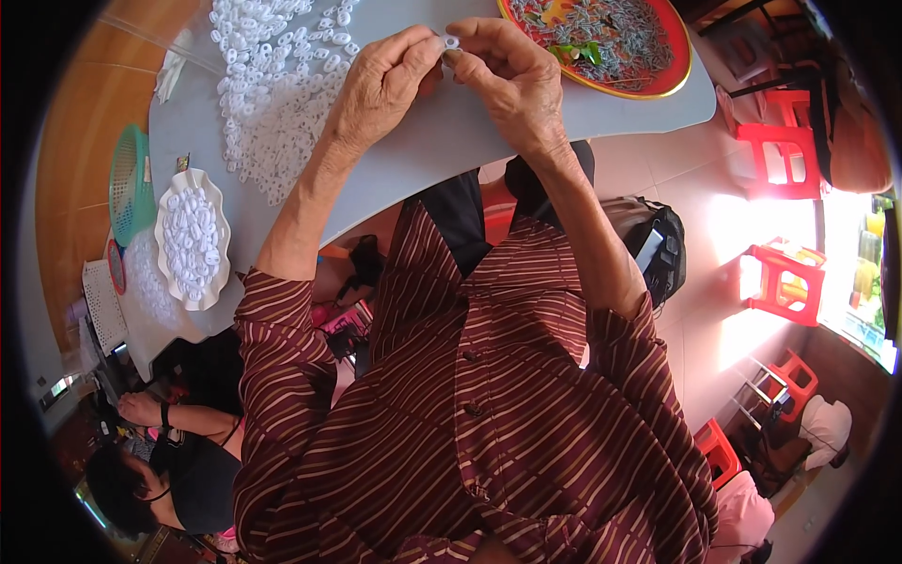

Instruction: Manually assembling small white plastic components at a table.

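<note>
Gray table (pixel 423 160): white pieces (pixel 272 122), red tray (pixel 676 58) flank hands (pixel 383 83).

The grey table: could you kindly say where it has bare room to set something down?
The grey table is bare between left hand and right hand, down to its near edge, and between that edge and the red tray. Its left side is crowded: loose white pieces, a scalloped dish.

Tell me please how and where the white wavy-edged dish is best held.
I'd likely grip the white dish at its right rim, coming from the right: the wavy lip is bare there, and the green basket sits close on the left. Keep it level; white pieces fill it.
</note>
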### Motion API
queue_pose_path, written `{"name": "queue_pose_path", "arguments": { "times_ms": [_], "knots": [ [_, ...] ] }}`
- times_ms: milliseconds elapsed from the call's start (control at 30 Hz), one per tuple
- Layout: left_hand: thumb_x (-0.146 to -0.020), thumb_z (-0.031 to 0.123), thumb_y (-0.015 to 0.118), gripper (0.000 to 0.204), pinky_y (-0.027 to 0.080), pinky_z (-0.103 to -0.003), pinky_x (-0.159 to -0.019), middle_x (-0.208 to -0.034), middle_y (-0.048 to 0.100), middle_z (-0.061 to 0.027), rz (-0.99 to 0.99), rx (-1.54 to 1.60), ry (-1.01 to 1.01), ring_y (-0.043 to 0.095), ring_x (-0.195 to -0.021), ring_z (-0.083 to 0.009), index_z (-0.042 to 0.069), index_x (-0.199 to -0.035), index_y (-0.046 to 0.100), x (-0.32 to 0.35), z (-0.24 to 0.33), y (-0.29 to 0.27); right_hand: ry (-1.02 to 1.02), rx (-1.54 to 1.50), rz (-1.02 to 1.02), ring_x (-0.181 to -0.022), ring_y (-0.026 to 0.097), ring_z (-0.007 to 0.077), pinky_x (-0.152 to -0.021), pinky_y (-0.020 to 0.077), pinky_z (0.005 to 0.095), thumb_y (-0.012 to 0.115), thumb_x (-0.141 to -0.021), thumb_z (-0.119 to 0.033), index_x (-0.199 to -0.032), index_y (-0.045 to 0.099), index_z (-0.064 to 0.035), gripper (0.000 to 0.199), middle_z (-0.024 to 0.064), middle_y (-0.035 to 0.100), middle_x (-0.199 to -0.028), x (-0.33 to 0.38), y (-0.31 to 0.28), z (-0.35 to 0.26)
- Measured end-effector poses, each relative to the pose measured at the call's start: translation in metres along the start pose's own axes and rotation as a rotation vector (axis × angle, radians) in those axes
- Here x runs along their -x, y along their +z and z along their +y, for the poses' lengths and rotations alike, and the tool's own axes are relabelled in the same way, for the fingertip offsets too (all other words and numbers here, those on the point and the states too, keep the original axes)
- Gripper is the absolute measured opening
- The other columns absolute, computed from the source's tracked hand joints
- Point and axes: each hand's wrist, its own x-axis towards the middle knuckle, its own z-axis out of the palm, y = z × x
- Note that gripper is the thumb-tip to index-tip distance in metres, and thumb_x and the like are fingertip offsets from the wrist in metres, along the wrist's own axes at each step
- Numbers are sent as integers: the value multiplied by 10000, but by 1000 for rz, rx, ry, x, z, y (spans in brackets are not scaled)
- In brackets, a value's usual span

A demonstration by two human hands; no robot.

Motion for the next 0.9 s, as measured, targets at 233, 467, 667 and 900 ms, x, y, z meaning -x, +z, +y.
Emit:
{"name": "queue_pose_path", "arguments": {
  "times_ms": [233,467,667,900],
  "knots": [
    [-938,286,473,307,412,-273,-569,-623,494,-53,144,30,-57,461,-591,-117,-8,-880,537,1,4,6,-8,-7,-21,-783,626,105,-717,513,231,689,-791,-61,-1067,566,24,314,62,633,-852,0,0,7],
    [-932,252,472,271,399,-288,-539,-618,449,-63,165,-39,122,416,-574,-128,-8,-868,518,1,-10,10,-3,-1,-51,-787,628,110,-727,521,234,699,-780,-56,-1068,569,23,326,66,633,-854,1,2,4],
    [-928,226,483,236,387,-285,-534,-625,422,-67,108,-23,53,383,-578,-125,-1,-863,505,0,0,8,0,-28,-52,-787,620,99,-729,515,233,664,-802,-28,-1047,577,26,266,63,643,-843,1,-1,7],
    [-929,207,507,212,375,-262,-522,-617,405,-24,125,-6,63,383,-572,-95,4,-870,526,2,2,9,46,-52,-78,-797,604,90,-731,498,226,648,-821,-48,-1082,561,17,282,56,644,-858,2,-3,-5]
  ]
}}
